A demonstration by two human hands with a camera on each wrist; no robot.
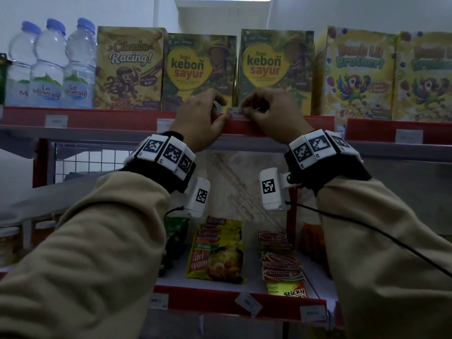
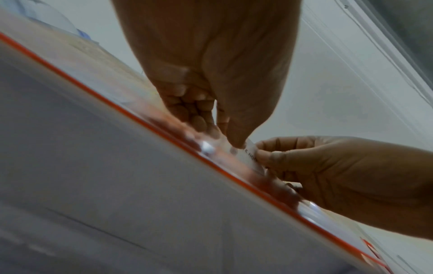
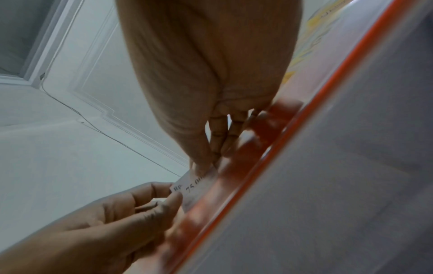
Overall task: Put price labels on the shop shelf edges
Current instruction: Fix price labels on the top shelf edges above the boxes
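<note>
A small white price label (image 1: pixel 236 113) with handwritten figures sits at the top of the red shelf edge (image 1: pixel 274 127), in front of the gap between two "kebon sayur" boxes. My left hand (image 1: pixel 225 111) pinches its left end between thumb and forefinger. My right hand (image 1: pixel 245 108) pinches its right part from above. In the right wrist view the label (image 3: pixel 194 185) lies against the red strip (image 3: pixel 253 148), with the right fingertips (image 3: pixel 202 167) on its upper edge. In the left wrist view the label (image 2: pixel 249 151) shows between both hands at the strip (image 2: pixel 164 118).
Water bottles (image 1: pixel 49 67) and cereal boxes (image 1: pixel 129 69) stand on the top shelf, close behind my hands. Other labels (image 1: pixel 56 121) (image 1: pixel 409 136) sit in the edge strips. The lower shelf holds noodle packets (image 1: pixel 216 250), with a tilted label (image 1: pixel 248 303) on its red edge.
</note>
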